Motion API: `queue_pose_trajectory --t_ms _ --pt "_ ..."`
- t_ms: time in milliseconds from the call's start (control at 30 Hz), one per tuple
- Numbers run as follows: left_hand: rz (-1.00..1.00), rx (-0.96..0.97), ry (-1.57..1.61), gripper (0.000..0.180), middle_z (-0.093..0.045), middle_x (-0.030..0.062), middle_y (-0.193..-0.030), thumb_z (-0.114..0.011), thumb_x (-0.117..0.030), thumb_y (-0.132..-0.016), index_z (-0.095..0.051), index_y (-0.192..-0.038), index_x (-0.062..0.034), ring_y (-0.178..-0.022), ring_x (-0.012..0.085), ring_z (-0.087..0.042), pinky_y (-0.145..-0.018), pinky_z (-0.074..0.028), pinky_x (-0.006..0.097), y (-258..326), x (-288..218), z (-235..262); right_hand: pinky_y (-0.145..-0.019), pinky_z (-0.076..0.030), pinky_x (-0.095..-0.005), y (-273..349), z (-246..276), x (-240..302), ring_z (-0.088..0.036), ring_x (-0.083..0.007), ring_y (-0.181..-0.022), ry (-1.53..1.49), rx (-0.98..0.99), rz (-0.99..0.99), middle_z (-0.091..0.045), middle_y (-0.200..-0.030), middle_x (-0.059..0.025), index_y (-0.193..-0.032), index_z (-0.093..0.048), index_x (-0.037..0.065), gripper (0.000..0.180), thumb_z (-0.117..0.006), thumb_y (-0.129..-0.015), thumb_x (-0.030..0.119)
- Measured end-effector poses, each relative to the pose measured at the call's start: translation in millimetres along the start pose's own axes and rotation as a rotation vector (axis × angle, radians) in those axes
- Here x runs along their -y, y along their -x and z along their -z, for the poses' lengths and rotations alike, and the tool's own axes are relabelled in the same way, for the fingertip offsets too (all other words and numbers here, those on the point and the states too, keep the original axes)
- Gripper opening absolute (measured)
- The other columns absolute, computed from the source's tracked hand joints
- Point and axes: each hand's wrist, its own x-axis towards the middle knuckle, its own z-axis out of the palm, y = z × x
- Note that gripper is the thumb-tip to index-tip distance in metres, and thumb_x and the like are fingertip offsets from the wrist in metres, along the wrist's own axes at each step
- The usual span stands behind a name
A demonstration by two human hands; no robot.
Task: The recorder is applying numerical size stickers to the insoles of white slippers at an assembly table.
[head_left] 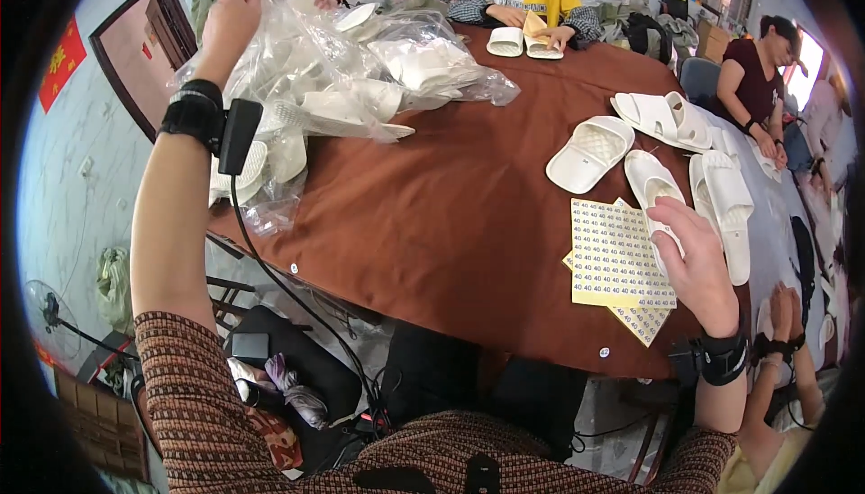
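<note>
My left hand (232, 21) is raised at the upper left, its fingers closed on the edge of a clear plastic bag (297, 53). White slippers (351, 102) lie in and around the bag's crumpled film. At the right, my right hand (696, 260) rests over the heel part of a white slipper (651, 174), thumb and fingers apart. Beside that hand lies a yellow-edged sheet of small printed stickers (617, 255), with another sheet (644, 321) partly under it. More white slippers (586, 154) stand close by, some as a pair (721, 197).
A brown cloth covers the table (432, 224). Across it, a person in a yellow and white top handles a white slipper pair (506, 41). Others work at the right. A black cable (288, 287) hangs from my left wrist device. A dark stool (297, 359) holds small things.
</note>
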Motion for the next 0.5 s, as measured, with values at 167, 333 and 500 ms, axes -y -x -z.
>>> queue_pose_trajectory --t_ms 167,333,500 --pt "0.034 -0.002 -0.054 0.038 -0.064 0.0238 -0.109 -0.045 -0.037 -0.093 -0.063 -0.109 -0.0080 -0.104 0.0456 -0.059 -0.089 -0.047 0.051 -20 10 22 -0.091 -0.045 -0.0406 1 -4 3 -0.059 -0.0369 -0.105 -0.007 0.028 -0.001 -0.062 -0.118 -0.0198 -0.110 -0.063 0.000 0.024 -0.061 -0.086 0.004" --pt "0.088 -0.057 -0.123 0.041 -0.064 0.0238 -0.109 -0.045 -0.039 -0.092 -0.065 -0.108 -0.0077 -0.103 0.0461 -0.059 -0.088 -0.047 0.050 -28 38 44 -0.091 -0.045 -0.0402 0 -4 8 -0.059 -0.0365 -0.103 0.006 0.053 -0.001 -0.063 -0.118 -0.0193 -0.110 -0.063 0.000 0.025 -0.062 -0.085 0.003" --pt "0.128 -0.093 -0.169 0.041 -0.063 0.0238 -0.110 -0.044 -0.040 -0.092 -0.062 -0.107 -0.0063 -0.102 0.0462 -0.058 -0.087 -0.047 0.051 -22 96 62 -0.091 -0.045 -0.0400 -6 -4 17 -0.059 -0.0362 -0.104 -0.016 0.054 0.030 -0.063 -0.118 -0.0188 -0.109 -0.063 0.000 0.024 -0.062 -0.085 0.003"
